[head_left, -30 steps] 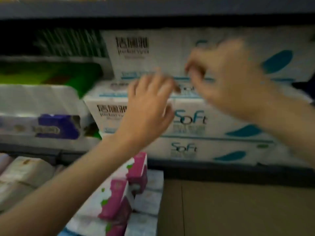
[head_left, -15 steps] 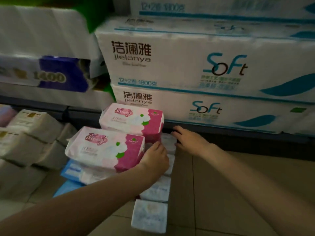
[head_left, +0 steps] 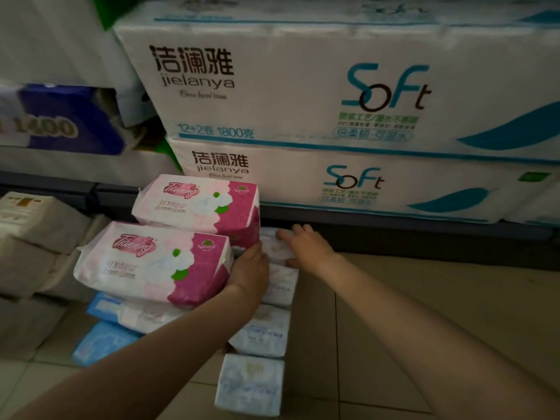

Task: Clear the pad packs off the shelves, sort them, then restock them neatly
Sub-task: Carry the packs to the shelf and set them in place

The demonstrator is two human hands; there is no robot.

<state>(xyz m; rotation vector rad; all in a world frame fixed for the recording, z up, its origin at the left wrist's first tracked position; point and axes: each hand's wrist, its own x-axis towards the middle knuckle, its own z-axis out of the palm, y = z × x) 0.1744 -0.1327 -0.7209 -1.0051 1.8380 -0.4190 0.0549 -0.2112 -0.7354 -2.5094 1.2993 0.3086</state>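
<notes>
Two pink pad packs lie on the floor in front of the shelf, the near pink pack on top of blue packs and the far pink pack behind it. My left hand presses against the near pink pack's right end, its fingers hidden behind the hand. To the right, a row of small white packs runs from the front toward the shelf base. My right hand holds the farthest small white pack, with fingers over its far edge and thumb at its near edge.
Large white "Soft" tissue bales fill the lowest shelf above the dark shelf base. Beige paper bundles are stacked on the left. Tiled floor extends to the right.
A second ago both hands were raised at the tissue bales. They have since come down to the packs on the floor, and the view has tilted down. Little has moved in the last half second.
</notes>
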